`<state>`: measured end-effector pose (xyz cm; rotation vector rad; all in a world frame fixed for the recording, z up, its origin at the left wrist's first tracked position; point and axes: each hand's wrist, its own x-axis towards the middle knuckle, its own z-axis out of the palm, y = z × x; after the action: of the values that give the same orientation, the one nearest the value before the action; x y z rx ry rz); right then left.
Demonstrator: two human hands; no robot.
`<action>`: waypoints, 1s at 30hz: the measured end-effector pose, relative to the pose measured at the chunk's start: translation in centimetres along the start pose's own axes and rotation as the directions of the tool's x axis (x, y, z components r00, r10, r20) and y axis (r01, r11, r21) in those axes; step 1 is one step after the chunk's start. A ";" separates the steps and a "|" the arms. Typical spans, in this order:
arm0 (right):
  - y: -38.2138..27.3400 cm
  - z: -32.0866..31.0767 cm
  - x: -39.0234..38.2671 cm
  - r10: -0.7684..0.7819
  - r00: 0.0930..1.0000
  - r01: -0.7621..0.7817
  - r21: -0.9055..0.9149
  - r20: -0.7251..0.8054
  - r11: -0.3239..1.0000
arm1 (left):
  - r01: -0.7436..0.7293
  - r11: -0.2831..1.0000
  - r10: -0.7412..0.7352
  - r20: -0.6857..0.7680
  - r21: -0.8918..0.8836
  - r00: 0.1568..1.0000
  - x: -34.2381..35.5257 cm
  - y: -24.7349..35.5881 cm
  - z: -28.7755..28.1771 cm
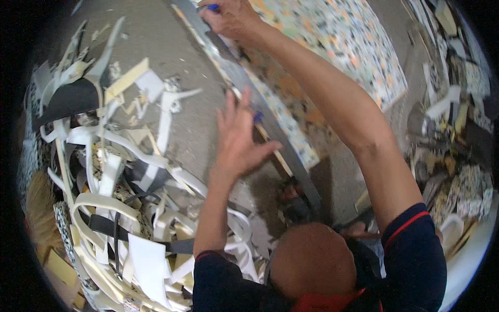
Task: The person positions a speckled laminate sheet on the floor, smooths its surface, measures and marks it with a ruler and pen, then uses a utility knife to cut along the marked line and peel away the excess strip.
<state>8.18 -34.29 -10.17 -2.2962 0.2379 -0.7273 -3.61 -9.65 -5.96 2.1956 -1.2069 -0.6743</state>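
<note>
A long grey straightedge (283, 132) lies slantwise over the edge of a speckled, multicoloured foam sheet (338, 47). My left hand (236, 135) rests on its left edge, fingers and thumb spread, pressing it about midway along. Close to those fingers, a small blue mark or part (258, 117) shows on the bar. My right hand (228, 21) is at the far end of the straightedge, its fingers closed round a small blue object (212, 7). Most of that object is hidden in the grip, so its kind cannot be made out.
Tangled white and cream foam offcuts (109, 208) heap up on the left, with a dark curved piece (73, 101) on top. More foam scraps (462, 192) lie along the right side. Grey floor (171, 62) shows between the left heap and the straightedge.
</note>
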 end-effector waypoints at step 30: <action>-19.4 -27.5 -30.1 0.658 0.753 -0.477 0.700 0.014 0.531 | -0.351 0.915 0.340 -0.089 -0.198 0.936 -5.9 12.7 1.3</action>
<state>-32.87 -24.95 6.20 -1.2837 0.7016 -0.6077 -14.81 -10.53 2.47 1.7558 -1.3828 -0.5622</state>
